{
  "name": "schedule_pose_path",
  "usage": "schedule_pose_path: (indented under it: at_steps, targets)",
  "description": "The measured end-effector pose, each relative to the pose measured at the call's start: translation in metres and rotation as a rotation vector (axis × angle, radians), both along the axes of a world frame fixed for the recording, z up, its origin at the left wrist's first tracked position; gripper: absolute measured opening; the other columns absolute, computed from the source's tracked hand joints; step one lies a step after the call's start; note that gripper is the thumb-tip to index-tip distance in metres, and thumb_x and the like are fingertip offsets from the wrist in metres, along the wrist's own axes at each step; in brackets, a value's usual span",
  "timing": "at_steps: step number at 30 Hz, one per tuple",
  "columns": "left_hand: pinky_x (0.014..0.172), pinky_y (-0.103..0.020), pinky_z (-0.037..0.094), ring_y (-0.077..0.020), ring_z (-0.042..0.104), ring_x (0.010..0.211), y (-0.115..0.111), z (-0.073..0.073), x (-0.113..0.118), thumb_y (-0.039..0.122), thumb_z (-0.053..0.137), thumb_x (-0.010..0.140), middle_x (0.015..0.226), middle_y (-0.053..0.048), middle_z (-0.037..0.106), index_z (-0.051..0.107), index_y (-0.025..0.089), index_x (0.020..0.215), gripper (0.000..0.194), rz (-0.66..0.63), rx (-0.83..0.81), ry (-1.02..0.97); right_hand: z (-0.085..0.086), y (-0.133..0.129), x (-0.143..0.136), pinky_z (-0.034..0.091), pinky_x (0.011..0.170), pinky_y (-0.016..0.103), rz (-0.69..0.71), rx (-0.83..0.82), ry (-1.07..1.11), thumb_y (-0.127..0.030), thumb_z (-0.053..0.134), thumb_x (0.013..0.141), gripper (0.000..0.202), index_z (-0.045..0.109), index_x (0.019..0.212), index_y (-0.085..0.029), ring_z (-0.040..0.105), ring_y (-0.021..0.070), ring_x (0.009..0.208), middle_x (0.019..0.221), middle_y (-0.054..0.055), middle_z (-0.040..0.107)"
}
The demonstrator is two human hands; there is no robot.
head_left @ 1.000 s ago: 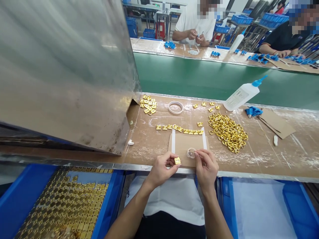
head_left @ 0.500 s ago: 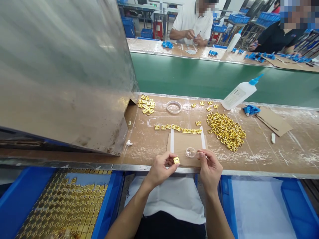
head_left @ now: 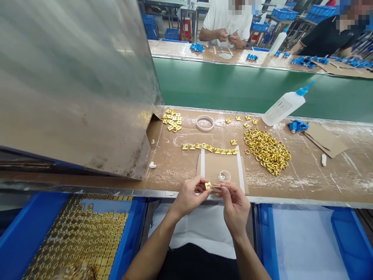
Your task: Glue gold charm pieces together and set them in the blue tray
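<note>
Head view: just above the near edge of the table (head_left: 171, 175), the left hand (head_left: 188, 196) pinches a gold square (head_left: 208, 186) between its fingers; the right hand (head_left: 237, 204) has its fingers closed around a thin stick (head_left: 216, 187); the gold square, likely light, stiff and slick, is best held by opposite edges.

You are seeing no readable text, number, brand or sign here. The blue-tipped white bottle (head_left: 295, 102) ahead of you is carrying a printed label (head_left: 279, 111), but its characters are coming across too small and blurred for you to make out any word.
</note>
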State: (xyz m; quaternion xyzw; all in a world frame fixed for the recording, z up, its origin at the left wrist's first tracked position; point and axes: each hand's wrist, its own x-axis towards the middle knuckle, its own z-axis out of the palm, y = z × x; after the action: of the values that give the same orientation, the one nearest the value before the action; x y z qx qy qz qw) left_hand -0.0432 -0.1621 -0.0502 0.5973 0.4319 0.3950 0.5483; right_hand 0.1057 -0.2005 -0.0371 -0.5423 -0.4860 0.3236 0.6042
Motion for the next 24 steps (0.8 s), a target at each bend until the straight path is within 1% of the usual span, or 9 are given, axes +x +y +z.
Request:
schedule_pose_path:
  at_steps: [4,9,17,21,24]
  targets:
    - [0.065,-0.024,0.057,-0.0159,0.071,0.069,-0.0004,-0.0021,0.0003,0.025,0.068,0.082,0.079,-0.005,0.074,0.064,0.016,0.097,0.018,0.004,0.011,-0.011,-0.0047,0.0032,-0.001,0.062,0.054,0.027,0.019,-0.025,0.01,-0.035,0.066,0.096,0.017,0.073,0.089,-0.021,0.072,0.0164,0.062,0.083,0.005,0.077]
    - [0.066,-0.025,0.058,-0.0156,0.072,0.071,-0.0012,-0.0024,0.0003,0.023,0.068,0.083,0.081,-0.005,0.074,0.064,0.016,0.098,0.017,0.005,0.003,-0.012,-0.0035,0.0039,-0.0008,0.063,0.054,0.03,0.009,-0.053,0.002,-0.04,0.067,0.094,0.022,0.073,0.088,-0.019,0.072,0.0177,0.059,0.078,0.005,0.077]
    - [0.067,-0.025,0.058,-0.0159,0.072,0.071,-0.0008,-0.0012,-0.0001,0.024,0.068,0.083,0.081,-0.005,0.075,0.065,0.016,0.097,0.017,0.008,-0.002,-0.005,-0.0039,0.0028,-0.0008,0.062,0.056,0.028,0.03,-0.031,-0.077,-0.034,0.064,0.096,0.018,0.074,0.089,-0.021,0.072,0.0168,0.062,0.081,0.004,0.077]
    - [0.068,-0.025,0.058,-0.0161,0.072,0.072,-0.0007,0.0002,0.0001,0.023,0.068,0.083,0.081,-0.005,0.074,0.065,0.015,0.096,0.016,0.01,0.003,-0.001,-0.0051,0.0031,0.0002,0.063,0.057,0.028,0.022,-0.031,-0.042,-0.031,0.065,0.096,0.014,0.073,0.09,-0.021,0.072,0.0159,0.06,0.082,0.004,0.078]
    - [0.067,-0.025,0.058,-0.0159,0.071,0.071,-0.0013,0.0006,0.0002,0.023,0.068,0.083,0.079,-0.005,0.074,0.065,0.015,0.096,0.016,0.009,0.005,-0.002,-0.0055,0.0032,0.0007,0.064,0.058,0.03,0.017,-0.047,-0.026,-0.033,0.065,0.095,0.016,0.073,0.09,-0.02,0.073,0.017,0.059,0.081,0.004,0.078]
